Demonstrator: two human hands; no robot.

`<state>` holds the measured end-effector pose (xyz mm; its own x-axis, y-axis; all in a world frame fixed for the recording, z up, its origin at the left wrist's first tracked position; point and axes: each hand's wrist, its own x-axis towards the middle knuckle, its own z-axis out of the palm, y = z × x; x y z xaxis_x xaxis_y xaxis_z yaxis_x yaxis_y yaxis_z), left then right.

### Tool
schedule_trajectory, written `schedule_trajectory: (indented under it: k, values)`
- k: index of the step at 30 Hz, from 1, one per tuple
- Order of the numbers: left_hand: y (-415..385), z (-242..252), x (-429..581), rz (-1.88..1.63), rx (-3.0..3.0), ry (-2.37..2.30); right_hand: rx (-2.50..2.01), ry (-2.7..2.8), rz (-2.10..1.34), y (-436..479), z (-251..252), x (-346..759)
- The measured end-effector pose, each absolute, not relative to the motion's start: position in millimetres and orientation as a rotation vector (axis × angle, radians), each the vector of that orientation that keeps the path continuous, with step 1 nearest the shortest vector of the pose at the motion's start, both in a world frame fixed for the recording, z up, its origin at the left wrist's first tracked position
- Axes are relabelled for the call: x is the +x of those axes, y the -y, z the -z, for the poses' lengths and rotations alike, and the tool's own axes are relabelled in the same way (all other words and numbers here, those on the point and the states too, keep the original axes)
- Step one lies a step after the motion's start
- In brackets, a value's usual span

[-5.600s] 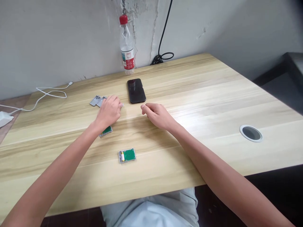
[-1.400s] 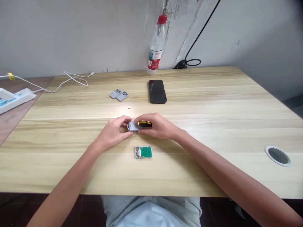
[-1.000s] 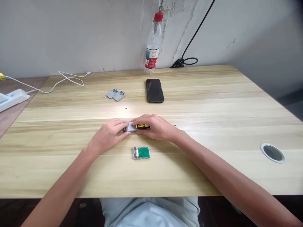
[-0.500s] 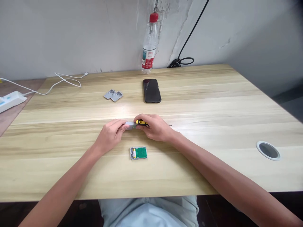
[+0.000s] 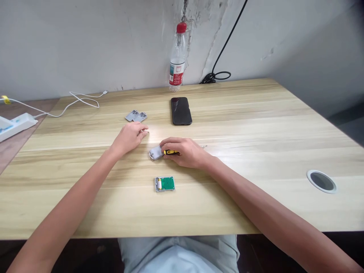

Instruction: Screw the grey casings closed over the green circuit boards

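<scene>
My right hand (image 5: pixel 183 152) is closed around a screwdriver (image 5: pixel 171 152) with a yellow and black handle; its metal tip pokes out on the right side. The same fingers grip a small grey remote-control case (image 5: pixel 156 152), whose looped end points left. Further left, my left hand (image 5: pixel 131 137) is low over the table, thumb and forefinger apart, at a tiny dark screw (image 5: pixel 148 132). Nearer to me lies an opened remote half with a green circuit board (image 5: pixel 167 183) and a small battery (image 5: pixel 159 184). Two grey case halves (image 5: pixel 136 115) rest beyond my left hand.
A black phone (image 5: pixel 181 111) lies on the wooden table (image 5: pixel 241 189), with a red-capped plastic bottle (image 5: pixel 177 60) behind it by the wall. A white cable (image 5: pixel 82 99) and power strip (image 5: pixel 17 125) are at left. A round grommet (image 5: pixel 322 181) sits at right.
My left hand has let go of the grey case and moved up and left to the tiny screw. My right hand keeps the case and screwdriver, the case now turned flatter.
</scene>
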<state>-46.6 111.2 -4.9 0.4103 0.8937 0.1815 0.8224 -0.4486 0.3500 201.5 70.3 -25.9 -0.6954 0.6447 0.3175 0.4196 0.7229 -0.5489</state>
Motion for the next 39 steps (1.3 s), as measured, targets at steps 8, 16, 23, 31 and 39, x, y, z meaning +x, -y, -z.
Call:
schedule_trajectory:
  k: [8, 16, 23, 31, 39]
  values:
    - [-119, 5, -37, -0.331, 2.624, -1.420, -0.855, 2.437, -0.718, -70, 23, 201]
    - [-56, -9, -37, -0.463, 2.199, -1.374, -0.893, 2.399, -0.684, -69, 26, 199]
    - [-50, -3, -28, -0.464, 2.195, -1.372, -0.912, 2.395, -0.683, -69, 26, 198]
    - [-44, -4, -18, -0.486, 2.171, -1.516, -0.887, 2.388, -0.691, -70, 28, 198]
    - [-51, -4, -14, -0.517, 1.518, -1.684, -0.926, 2.433, -0.603, -68, 28, 195]
